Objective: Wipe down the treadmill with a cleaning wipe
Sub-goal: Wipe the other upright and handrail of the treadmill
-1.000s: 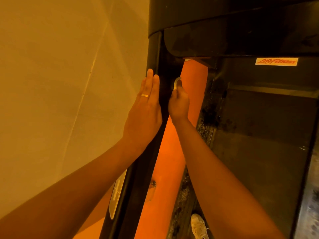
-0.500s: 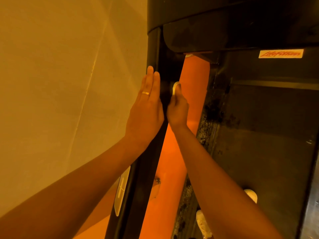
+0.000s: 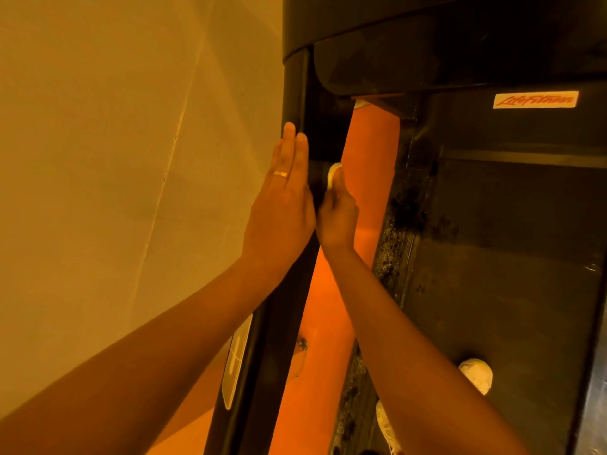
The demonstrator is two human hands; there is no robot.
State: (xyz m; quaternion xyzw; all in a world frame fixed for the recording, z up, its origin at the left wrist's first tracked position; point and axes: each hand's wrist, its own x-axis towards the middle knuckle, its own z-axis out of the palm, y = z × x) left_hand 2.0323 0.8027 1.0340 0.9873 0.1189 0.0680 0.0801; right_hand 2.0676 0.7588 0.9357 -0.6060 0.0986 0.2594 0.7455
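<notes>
My left hand (image 3: 282,205) lies flat, fingers straight and pressed together, against the outer face of the black upright (image 3: 282,339) of the treadmill (image 3: 492,290); judged purpose: to brace the post against wiping pressure. My right hand (image 3: 338,215) curls round the cleaning wipe (image 3: 333,175) and presses it on the upright's inner face, just beside the left hand. The wipe shows only as a pale fold at the fingertips. No container is in view
</notes>
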